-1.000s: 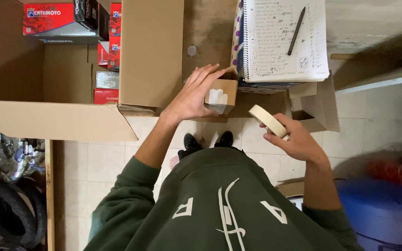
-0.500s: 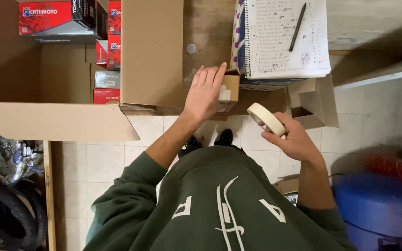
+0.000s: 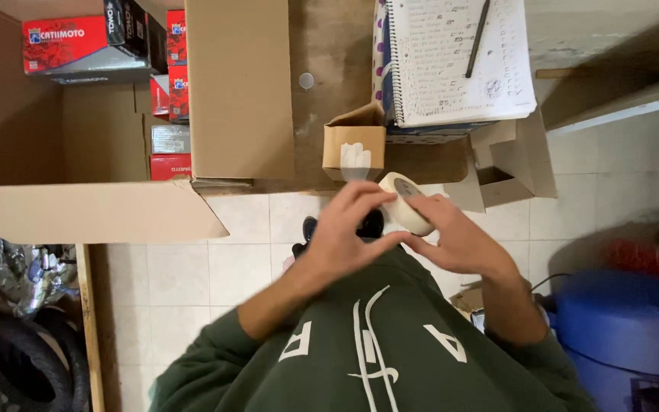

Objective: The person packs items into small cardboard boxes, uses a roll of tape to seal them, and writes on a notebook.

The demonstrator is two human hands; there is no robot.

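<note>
Both my hands meet on a cream roll of masking tape (image 3: pixel 403 201) in front of my chest. My right hand (image 3: pixel 459 240) grips the roll from the right and below. My left hand (image 3: pixel 348 225) touches it from the left, fingertips on its rim. Just beyond the roll, a small brown cardboard box (image 3: pixel 354 145) with a white patch on its front stands at the wooden table's (image 3: pixel 322 46) near edge, untouched.
A large open carton (image 3: pixel 116 114) at left holds red and black boxes. A spiral notebook (image 3: pixel 459 61) with a pen (image 3: pixel 477 38) lies on the table. An open small carton (image 3: pixel 509 164) hangs at the table edge. A blue drum (image 3: pixel 627 328) and tyres (image 3: pixel 9 358) flank the tiled floor.
My left hand left the small box and came back to the tape roll. My right hand brought the roll left toward my chest. The small box now stands alone.
</note>
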